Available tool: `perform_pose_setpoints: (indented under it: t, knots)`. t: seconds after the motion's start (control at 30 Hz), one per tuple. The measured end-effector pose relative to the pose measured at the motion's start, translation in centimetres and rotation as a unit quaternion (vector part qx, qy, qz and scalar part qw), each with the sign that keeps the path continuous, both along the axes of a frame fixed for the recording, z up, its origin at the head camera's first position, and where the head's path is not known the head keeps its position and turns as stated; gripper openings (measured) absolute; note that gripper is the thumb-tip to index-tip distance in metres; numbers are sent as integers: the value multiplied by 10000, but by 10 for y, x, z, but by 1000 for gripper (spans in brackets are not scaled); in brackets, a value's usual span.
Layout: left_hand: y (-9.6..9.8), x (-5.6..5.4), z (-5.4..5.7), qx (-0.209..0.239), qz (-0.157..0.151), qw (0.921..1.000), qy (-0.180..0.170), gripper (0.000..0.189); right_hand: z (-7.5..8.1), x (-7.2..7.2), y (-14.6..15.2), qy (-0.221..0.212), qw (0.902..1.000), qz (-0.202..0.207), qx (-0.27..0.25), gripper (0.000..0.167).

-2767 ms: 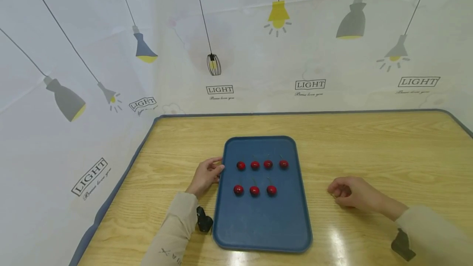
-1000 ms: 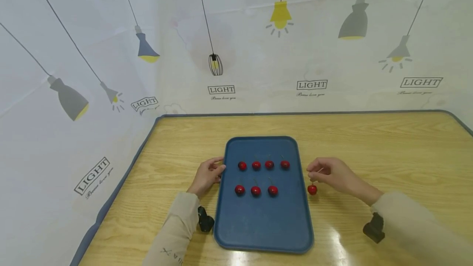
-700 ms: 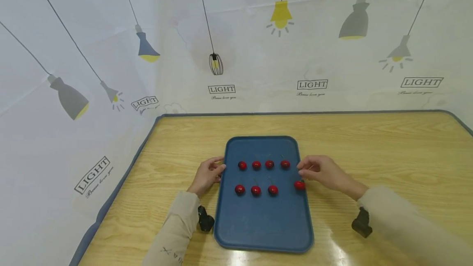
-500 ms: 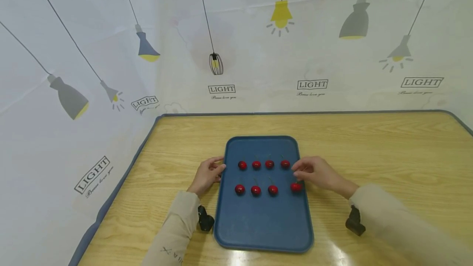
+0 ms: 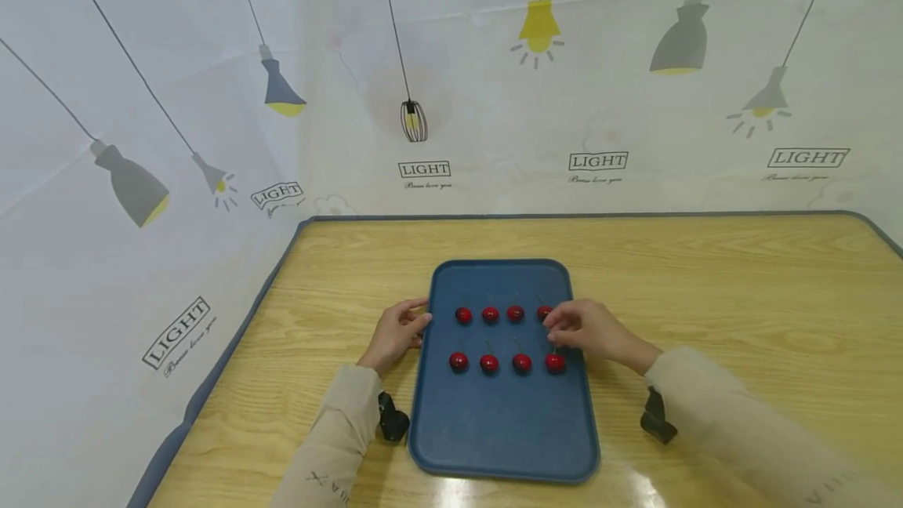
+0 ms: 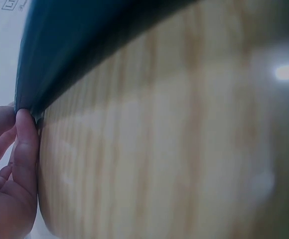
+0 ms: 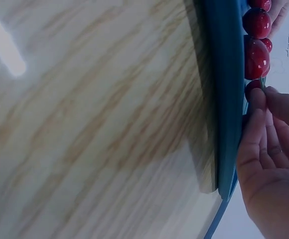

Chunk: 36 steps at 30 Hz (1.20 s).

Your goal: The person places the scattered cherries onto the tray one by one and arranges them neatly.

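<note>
A blue tray (image 5: 502,429) bears two rows of red cherries with stems. At its left rim my left hand (image 5: 397,332) holds the edge; in the left wrist view the fingertips (image 6: 26,119) meet the tray's edge (image 6: 60,55). Over the right side, my right hand (image 5: 592,329) pinches the stem of the cherry (image 5: 555,364) at the right end of the nearer row. That cherry appears to rest on the tray. The right wrist view shows thumb and forefinger together on the green stem (image 7: 263,82). The hand partly covers the far row's rightmost cherry (image 5: 543,312).
The tray lies on a wood-grain table (image 5: 741,296) with a blue edge. Behind and to the left hang white walls (image 5: 494,100) printed with lamps and "LIGHT". A black device (image 5: 392,419) sits at the left wrist, another black device (image 5: 658,417) at the right.
My right hand has moved left from the bare table, carrying a cherry by its stem over the tray's right rim to the end of the nearer row. The left hand stays at the rim.
</note>
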<state>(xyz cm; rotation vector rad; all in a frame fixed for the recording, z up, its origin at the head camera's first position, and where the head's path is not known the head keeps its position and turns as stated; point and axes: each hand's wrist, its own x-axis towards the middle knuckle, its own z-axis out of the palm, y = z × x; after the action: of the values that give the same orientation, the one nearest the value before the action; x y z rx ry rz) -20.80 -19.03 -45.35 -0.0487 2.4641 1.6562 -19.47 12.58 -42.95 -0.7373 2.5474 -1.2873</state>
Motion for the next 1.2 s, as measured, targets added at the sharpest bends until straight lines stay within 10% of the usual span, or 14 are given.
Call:
perform_pose_setpoints:
  t: [1.2]
  knots:
    - [1, -1, -1, 62, 31, 10000, 41, 37, -2, -2, -18, -160, 9946, -785, 662, 8]
